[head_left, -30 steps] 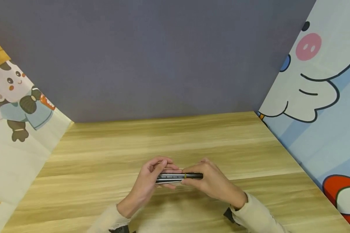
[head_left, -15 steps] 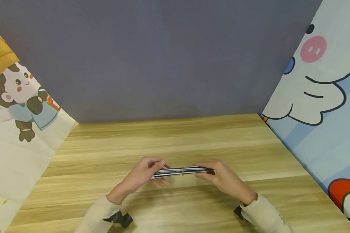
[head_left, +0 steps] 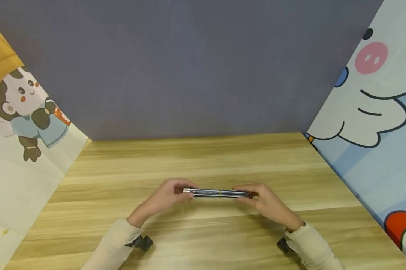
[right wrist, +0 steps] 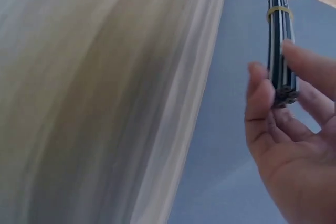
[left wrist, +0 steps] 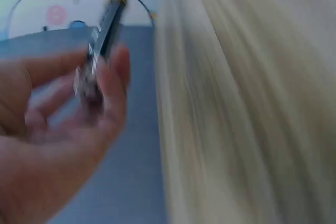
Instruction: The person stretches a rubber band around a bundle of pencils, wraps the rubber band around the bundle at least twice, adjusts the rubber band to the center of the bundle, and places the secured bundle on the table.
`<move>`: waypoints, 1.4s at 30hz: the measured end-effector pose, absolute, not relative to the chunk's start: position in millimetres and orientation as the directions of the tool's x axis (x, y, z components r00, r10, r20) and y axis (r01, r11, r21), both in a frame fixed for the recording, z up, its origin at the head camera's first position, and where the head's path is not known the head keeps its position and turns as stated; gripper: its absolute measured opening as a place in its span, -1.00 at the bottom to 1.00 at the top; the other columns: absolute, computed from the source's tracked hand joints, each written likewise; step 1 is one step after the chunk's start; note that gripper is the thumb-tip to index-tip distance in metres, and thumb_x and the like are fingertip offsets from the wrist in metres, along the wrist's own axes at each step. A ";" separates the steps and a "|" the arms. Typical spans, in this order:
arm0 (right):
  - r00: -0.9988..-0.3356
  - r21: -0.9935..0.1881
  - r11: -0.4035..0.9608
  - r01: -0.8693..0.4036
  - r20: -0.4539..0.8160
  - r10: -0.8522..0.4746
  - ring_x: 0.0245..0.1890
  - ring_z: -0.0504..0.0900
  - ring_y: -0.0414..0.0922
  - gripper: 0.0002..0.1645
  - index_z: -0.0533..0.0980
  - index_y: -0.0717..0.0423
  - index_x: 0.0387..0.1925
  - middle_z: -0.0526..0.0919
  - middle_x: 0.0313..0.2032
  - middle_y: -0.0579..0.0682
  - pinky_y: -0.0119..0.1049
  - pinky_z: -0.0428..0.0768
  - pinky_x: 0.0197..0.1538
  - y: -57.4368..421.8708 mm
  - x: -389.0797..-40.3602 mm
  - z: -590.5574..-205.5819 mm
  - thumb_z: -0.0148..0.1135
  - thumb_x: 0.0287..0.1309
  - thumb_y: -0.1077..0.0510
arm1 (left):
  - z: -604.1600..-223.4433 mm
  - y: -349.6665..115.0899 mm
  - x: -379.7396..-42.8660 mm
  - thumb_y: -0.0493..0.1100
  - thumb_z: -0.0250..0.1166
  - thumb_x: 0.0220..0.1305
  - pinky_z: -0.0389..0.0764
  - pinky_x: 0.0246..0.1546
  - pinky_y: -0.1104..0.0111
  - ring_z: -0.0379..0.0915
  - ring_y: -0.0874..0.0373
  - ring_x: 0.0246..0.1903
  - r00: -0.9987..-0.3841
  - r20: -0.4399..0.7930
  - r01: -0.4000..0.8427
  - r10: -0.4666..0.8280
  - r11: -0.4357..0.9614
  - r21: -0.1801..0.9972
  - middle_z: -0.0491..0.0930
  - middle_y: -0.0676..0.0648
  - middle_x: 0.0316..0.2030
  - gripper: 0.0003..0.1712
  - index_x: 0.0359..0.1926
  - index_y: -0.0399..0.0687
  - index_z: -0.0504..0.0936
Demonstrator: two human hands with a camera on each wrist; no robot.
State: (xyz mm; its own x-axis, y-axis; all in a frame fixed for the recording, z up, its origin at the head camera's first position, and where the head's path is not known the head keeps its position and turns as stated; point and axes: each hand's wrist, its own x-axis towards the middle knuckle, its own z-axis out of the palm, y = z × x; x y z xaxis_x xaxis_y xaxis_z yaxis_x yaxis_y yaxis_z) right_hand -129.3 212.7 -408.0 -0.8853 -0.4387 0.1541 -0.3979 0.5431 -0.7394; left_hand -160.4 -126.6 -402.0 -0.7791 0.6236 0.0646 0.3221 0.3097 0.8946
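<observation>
A bundle of dark pencils with pale stripes (head_left: 206, 193) is held level above the table between both hands. A yellow rubber band (right wrist: 280, 10) circles the bundle, somewhat nearer its right end. My left hand (head_left: 165, 195) pinches the left end between thumb and fingers, where silvery tips show; that end is blurred in the left wrist view. At the other end, my right hand (head_left: 268, 204) grips the bundle with thumb on one side and fingers on the other. The right wrist view shows the dark, flat pencil ends (right wrist: 286, 96) packed together near the palm.
Beneath the hands lies a wood-grain table (head_left: 203, 232). A grey panel (head_left: 196, 71) rises at its back edge. Cartoon-printed walls stand on the left (head_left: 7, 187) and right (head_left: 388, 176). Dark devices are strapped at both wrists.
The hands have moved apart, leaving more of the bundle visible. My right hand has gone right to the bundle's end, and the left end now rests between my left thumb and fingers.
</observation>
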 end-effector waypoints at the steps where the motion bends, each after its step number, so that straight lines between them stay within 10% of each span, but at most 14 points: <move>1: -0.887 -0.730 0.558 -0.395 0.145 -0.438 -0.24 0.64 -0.25 -0.58 0.62 0.13 0.10 0.69 0.04 -0.02 -0.34 0.69 -0.21 213.9 -129.4 -408.9 0.39 0.21 0.15 | -402.6 -125.7 -160.0 -0.26 0.33 0.32 0.56 -0.46 0.42 0.52 0.07 -0.43 -0.767 0.089 0.387 0.635 0.348 0.854 0.69 -0.07 -0.21 -0.65 0.12 -0.05 0.65; 12: -0.881 -0.550 0.701 -0.455 0.161 -0.446 0.09 0.62 0.01 -0.66 0.66 0.02 -0.05 0.63 0.13 0.09 -0.02 0.63 0.13 216.9 -129.0 -413.9 0.49 0.09 0.14 | -408.6 -116.1 -154.5 -0.22 0.40 0.25 0.64 0.07 0.29 0.63 0.13 -0.02 -0.702 0.188 0.669 0.687 0.547 0.503 0.69 -0.08 0.02 -0.61 0.10 -0.17 0.65; 29: -0.851 -0.384 0.776 -0.501 0.054 -0.522 0.30 0.38 0.27 -0.43 0.46 0.27 0.24 0.36 0.32 0.36 0.16 0.52 0.21 208.6 -119.7 -415.8 0.35 0.25 0.17 | -413.7 -122.4 -144.3 -0.28 0.46 0.15 0.62 0.11 0.19 0.54 -0.02 0.07 -0.681 0.198 0.725 0.705 0.610 0.319 0.59 -0.16 0.07 -0.53 0.12 -0.17 0.62; 42: -0.760 -0.057 0.801 -0.597 0.360 -0.541 0.36 0.29 0.27 -0.31 0.49 0.16 0.25 0.37 0.33 0.30 0.22 0.38 0.32 219.7 -108.1 -412.3 0.48 0.11 0.05 | -413.8 -126.6 -115.8 0.13 0.29 0.34 0.24 0.28 -0.33 0.05 -0.40 0.41 -0.774 0.217 0.630 0.594 0.758 0.169 0.18 -0.35 0.43 -0.25 0.46 0.03 0.30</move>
State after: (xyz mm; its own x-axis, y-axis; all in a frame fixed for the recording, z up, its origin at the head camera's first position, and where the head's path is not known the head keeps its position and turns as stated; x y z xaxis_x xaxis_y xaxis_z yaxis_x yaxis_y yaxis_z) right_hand -108.1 219.7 -412.3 -0.7600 -0.5409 0.3603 -0.5966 0.8006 -0.0565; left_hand -115.8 -126.6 -413.8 -0.7744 0.5945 0.2167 0.6295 0.7584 0.1691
